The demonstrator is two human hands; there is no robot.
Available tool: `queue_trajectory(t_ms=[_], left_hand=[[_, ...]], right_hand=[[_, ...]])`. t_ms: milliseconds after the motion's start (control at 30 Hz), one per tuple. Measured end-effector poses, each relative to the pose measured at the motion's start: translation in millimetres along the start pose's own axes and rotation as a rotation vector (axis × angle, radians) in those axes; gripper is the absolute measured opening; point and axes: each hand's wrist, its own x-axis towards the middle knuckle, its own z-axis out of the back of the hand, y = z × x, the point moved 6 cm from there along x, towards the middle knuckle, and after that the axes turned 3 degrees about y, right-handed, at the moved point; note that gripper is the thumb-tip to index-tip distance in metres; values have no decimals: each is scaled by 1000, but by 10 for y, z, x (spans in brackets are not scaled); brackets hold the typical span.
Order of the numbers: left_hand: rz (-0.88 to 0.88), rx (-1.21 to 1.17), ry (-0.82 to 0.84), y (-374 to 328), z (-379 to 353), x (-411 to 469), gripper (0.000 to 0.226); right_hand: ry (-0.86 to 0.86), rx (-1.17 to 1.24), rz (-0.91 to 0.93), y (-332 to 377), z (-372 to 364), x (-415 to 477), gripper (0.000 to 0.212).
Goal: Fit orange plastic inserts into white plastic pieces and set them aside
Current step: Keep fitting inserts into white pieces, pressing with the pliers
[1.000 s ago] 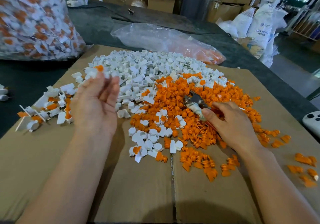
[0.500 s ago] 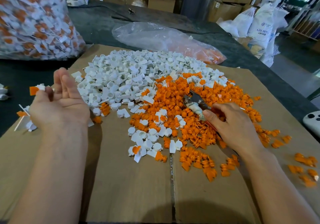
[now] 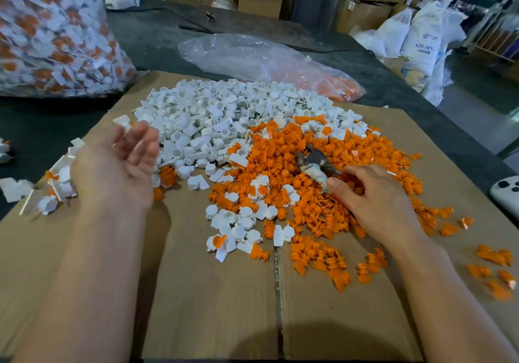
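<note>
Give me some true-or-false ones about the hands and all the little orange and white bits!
The right hand grips a metal tool. True.
The pieces lie on a blue tray. False: they lie on brown cardboard.
The white pieces are piled left of the orange inserts. True.
The big bag at far left holds only orange parts. False: white and orange together.
The left hand lies palm down. False: its palm faces up, fingers loosely curled.
</note>
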Motion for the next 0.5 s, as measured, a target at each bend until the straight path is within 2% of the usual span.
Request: queue_trajectory(t_ms=[67, 167, 233, 400, 500], left_hand=[[-104, 177, 8, -65, -112, -96, 7], [-378, 747, 16, -128, -272, -206, 15], [-439, 981, -19, -117, -310, -182, 25], [-463, 1262, -24, -57, -388, -148, 29], [-467, 1348, -8, -32, -400, -114, 29]], right_hand=[[-3, 1, 0, -1, 3, -1, 86], [-21, 11, -8, -13, 20, -10, 85], [-38, 25, -12, -22, 31, -16, 84], [-60, 22, -4, -15, 52, -23, 81], [-74, 22, 5, -1, 74, -33, 79]])
